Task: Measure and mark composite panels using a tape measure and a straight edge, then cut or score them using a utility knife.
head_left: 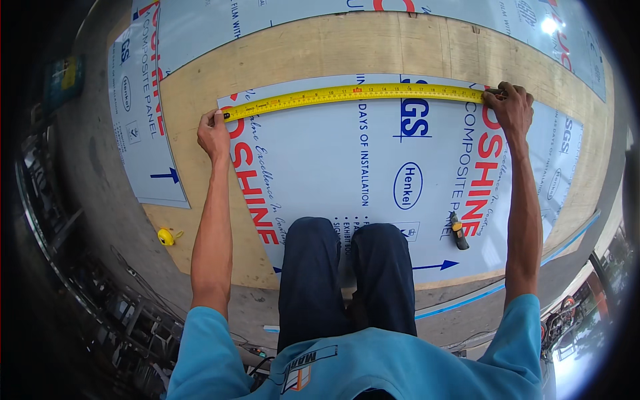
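A yellow tape measure [360,93] is stretched from left to right over a composite panel [300,167] covered in printed white and blue film. My left hand [214,135] pinches the blade's end at the panel's left edge. At the other end my right hand [510,107] is closed around the tape measure, over the panel's right part; the fingers hide most of its dark body. A black and yellow hand tool [458,231], perhaps a cutter, lies on the panel between my right forearm and my knees. My knees [347,267] rest at the panel's near edge.
A plywood sheet [307,50] lies under the panel. Other film-covered panels lie at the far side [440,17] and left [143,120]. A small yellow case [169,236] sits on the plywood left of my forearm. A blue-edged strip [467,293] runs along the near right.
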A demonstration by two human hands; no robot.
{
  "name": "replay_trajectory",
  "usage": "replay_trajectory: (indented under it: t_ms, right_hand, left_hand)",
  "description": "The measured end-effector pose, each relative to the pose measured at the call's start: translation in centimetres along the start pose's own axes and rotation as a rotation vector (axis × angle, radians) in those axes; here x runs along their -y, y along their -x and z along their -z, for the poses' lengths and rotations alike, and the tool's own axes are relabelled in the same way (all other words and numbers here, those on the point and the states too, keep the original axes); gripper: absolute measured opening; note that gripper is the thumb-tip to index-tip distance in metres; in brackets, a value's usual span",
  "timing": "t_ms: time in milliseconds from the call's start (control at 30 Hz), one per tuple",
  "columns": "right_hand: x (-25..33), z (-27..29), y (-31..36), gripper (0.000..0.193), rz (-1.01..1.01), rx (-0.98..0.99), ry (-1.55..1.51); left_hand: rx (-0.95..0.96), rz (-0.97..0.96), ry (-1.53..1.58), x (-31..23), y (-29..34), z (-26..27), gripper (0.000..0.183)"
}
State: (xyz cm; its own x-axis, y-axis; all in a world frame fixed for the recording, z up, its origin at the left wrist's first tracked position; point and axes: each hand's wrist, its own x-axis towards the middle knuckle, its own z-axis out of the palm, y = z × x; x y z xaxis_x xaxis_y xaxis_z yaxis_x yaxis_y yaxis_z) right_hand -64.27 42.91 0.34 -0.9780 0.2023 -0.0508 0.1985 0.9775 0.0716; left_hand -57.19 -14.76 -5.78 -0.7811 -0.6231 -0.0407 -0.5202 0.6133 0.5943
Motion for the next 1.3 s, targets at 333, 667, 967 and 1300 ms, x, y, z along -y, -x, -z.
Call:
replay_trajectory:
  t_ms: [333,667,967,1300]
  right_hand:
    - [-0.6,0.0,0.0,0.046,-0.034,0.217,0.068]
    - [-1.5,-0.8,-0.8,0.056,0.033,0.221,-0.017]
    - [-5.8,-0.4,19.0,0.076,-0.370,0.457,-0.431]
    - [-1.4,-1.5,31.2,0.043,-0.032,0.494,-0.448]
  left_hand:
    - [0.408,-0.760,-0.019,-13.8,14.6,-8.1,0.041]
    - [0.513,-1.020,-0.145,-31.3,25.1,-23.3,0.029]
    - [0.512,-1.206,-0.434,-30.9,25.5,-23.2,0.031]
    - [0.662,-1.252,-0.592,-33.5,25.1,-23.4,0.026]
